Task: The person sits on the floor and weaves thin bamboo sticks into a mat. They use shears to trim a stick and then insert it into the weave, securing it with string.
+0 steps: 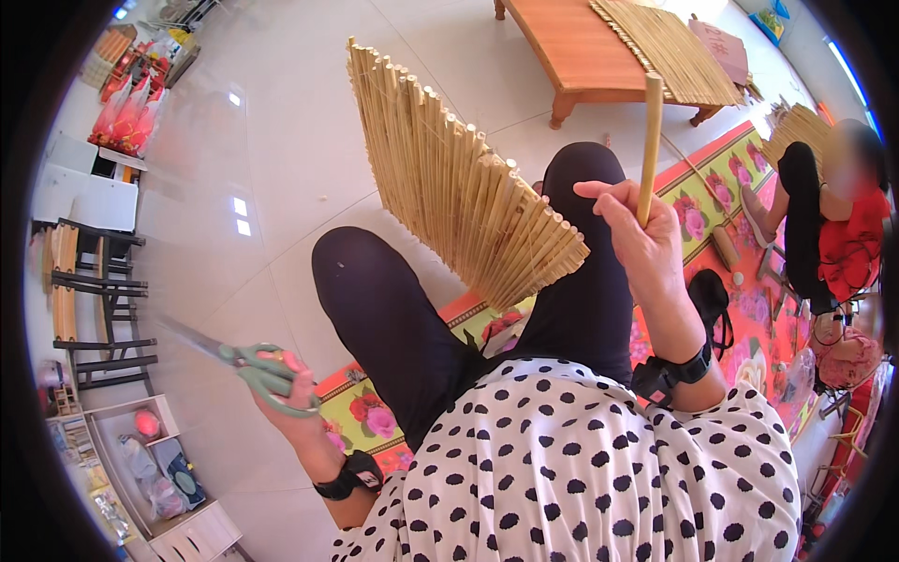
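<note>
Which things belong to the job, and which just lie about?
In use:
green-handled metal scissors, in the left hand
straight tan reed-like stick, in the right hand
fan-shaped tan stick mat, at the knees

Apparently just lying about:
red-and-white plastic bags
black-framed wooden furniture

The pale, glossy tiled floor (pixel 309 178) is partly covered by a flowered carpet (pixel 379 417) in red and yellow-green. A low orange-brown wooden desk (pixel 548 42) is placed at the top, with brown cardboard (pixel 719 51) seen near its right end. A short brown wooden piece (pixel 724 247) is laid on the carpet. At the right, a person in a red top (pixel 852 239) is partly shown. At the left, red-and-white bags (pixel 126 117), white boxes (pixel 112 201), black-framed stools (pixel 98 281) and a pale storage unit (pixel 201 534) filled with plastic bags (pixel 139 461) are seen.
</note>
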### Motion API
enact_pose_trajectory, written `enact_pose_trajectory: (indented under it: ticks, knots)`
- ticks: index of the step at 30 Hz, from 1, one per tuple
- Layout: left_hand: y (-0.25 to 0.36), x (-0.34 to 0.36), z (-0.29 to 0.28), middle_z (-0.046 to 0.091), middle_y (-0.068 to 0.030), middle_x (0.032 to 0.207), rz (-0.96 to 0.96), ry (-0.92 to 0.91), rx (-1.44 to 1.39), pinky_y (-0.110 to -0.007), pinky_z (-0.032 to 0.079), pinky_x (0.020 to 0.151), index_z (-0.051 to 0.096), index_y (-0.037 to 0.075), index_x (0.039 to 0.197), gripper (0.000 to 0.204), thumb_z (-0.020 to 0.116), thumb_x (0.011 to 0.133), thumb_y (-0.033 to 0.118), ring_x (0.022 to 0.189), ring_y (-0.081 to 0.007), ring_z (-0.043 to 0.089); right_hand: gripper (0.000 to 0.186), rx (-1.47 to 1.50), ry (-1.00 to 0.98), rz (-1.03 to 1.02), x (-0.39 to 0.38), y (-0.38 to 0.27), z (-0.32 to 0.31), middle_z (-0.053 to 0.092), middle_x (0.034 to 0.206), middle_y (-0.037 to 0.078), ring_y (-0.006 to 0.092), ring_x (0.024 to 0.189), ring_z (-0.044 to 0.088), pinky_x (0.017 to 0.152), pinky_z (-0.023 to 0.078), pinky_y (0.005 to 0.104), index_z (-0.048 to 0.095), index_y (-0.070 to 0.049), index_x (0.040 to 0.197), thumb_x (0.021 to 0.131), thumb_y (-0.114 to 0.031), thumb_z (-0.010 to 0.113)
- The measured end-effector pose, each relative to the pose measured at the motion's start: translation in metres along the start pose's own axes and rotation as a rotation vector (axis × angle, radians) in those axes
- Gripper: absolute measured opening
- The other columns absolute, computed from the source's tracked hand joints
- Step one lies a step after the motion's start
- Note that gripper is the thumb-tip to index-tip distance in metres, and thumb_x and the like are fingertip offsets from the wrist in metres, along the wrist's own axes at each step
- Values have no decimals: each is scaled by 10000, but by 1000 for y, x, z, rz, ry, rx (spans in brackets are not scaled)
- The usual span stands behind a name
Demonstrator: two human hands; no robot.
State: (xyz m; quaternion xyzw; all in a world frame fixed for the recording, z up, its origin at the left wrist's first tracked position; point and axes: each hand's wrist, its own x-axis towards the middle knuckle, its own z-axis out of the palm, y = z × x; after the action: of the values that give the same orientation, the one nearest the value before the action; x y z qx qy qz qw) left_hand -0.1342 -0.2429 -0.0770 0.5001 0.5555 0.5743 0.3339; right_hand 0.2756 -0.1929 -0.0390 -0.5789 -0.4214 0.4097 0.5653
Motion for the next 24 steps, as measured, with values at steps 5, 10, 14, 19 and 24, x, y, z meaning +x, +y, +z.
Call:
enact_pose_trajectory:
  ticks: [5, 10, 14, 19, 24]
  knots:
    - [34, -22, 87, 543, -47, 828, 25, -324, 426, -297, 488, 681, 555, 22, 1112, 440, 759, 725, 65, 756, -141, 553, 145, 1, -54, -48, -1, 11, 0, 690, 1014, 57, 29, 712, 461, 643, 427, 220, 608, 34, 882, 920, -106, 607]
    - [11, -22, 137, 591, -134, 908, 264, -494, 868, -424, 465, 648, 523, 26, 1070, 452, 763, 692, 88, 691, -342, 562, 151, 56, -121, 6, 0, 21, -8, 683, 1029, 49, 24, 710, 473, 621, 425, 209, 611, 30, 882, 910, -118, 619]
    - [-8, -21, 148, 595, -135, 922, 299, -540, 1008, -433, 474, 624, 523, 44, 1065, 460, 771, 682, 102, 696, -348, 584, 159, 79, -159, 18, -1, 24, -12, 675, 1028, 45, 24, 701, 475, 615, 429, 213, 615, 32, 888, 924, -123, 607]
    - [-27, -23, 151, 599, -119, 880, 322, -537, 957, -434, 473, 603, 533, 43, 1038, 435, 772, 680, 103, 686, -348, 590, 127, 102, -199, 96, 1, 21, -17, 652, 919, 53, 41, 786, 517, 646, 360, 207, 576, -14, 815, 929, -68, 584]
    - [-39, -19, 155, 584, -115, 852, 387, -494, 908, -428, 470, 611, 535, 39, 1010, 416, 774, 675, 97, 698, -339, 588, 134, 146, -242, 79, 3, 26, -15, 667, 969, 45, -15, 589, 379, 510, 264, 174, 580, -39, 822, 934, -111, 581]
